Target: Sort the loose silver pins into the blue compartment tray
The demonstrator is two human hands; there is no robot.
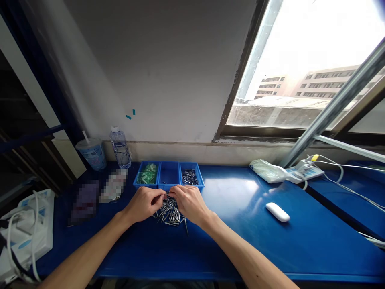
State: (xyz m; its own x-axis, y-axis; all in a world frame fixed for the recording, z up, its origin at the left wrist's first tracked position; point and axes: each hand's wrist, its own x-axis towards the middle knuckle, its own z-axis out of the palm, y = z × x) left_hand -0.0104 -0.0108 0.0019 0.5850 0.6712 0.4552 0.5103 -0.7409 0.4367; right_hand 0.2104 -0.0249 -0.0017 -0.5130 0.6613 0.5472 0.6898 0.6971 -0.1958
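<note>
Several silvery pop rivets point(171, 212) lie in a loose pile on the blue table, in front of a blue three-part bin point(159, 186). Over the pile's back edge, my left hand point(146, 204) is closed in a pinch, thumb against fingers. My right hand point(190, 204) meets it almost fingertip to fingertip, also closed. Whatever sits between the fingertips is too small and covered to make out. Green packets point(148, 173) fill the bin's left compartment. The middle one shows mostly bare floor, and small dark metal pieces point(189, 177) lie in the right one.
Behind on the left stand a water bottle point(120, 147) and a cup with a straw point(92, 153). Power strips with cables lie at far left point(27, 228) and back right point(305, 170). A white case point(277, 212) and a plastic bag point(267, 170) rest to the right.
</note>
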